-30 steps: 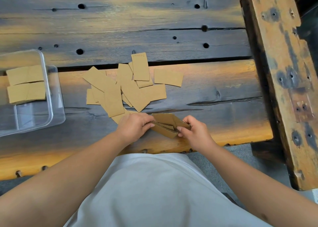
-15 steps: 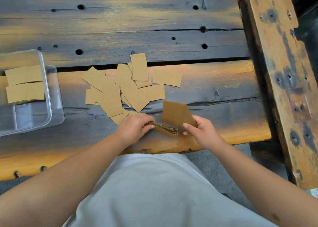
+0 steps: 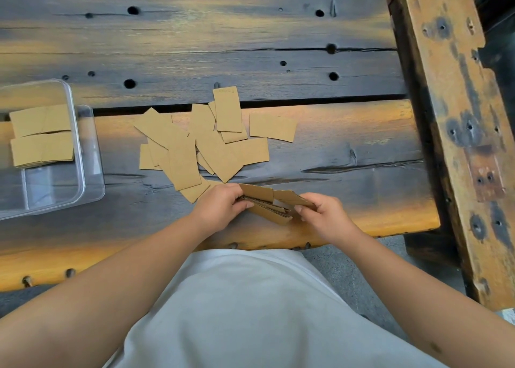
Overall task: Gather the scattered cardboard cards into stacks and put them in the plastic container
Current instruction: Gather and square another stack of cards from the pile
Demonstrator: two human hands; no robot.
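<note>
Near the front edge of the surface (image 3: 348, 150), the left hand (image 3: 220, 208) is gripping a partial stack (image 3: 267, 210) while the right hand (image 3: 323, 217) is pinching one card (image 3: 292, 197) against it. Two stacks (image 3: 41, 136) are lying in the plastic container (image 3: 89, 172); the scattered cards (image 3: 200, 141) are remaining ungathered just beyond the hands.

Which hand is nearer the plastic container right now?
Left. The left hand is closer to the plastic container on the far left; the right hand is farther right. Both grip the card stack.
</note>
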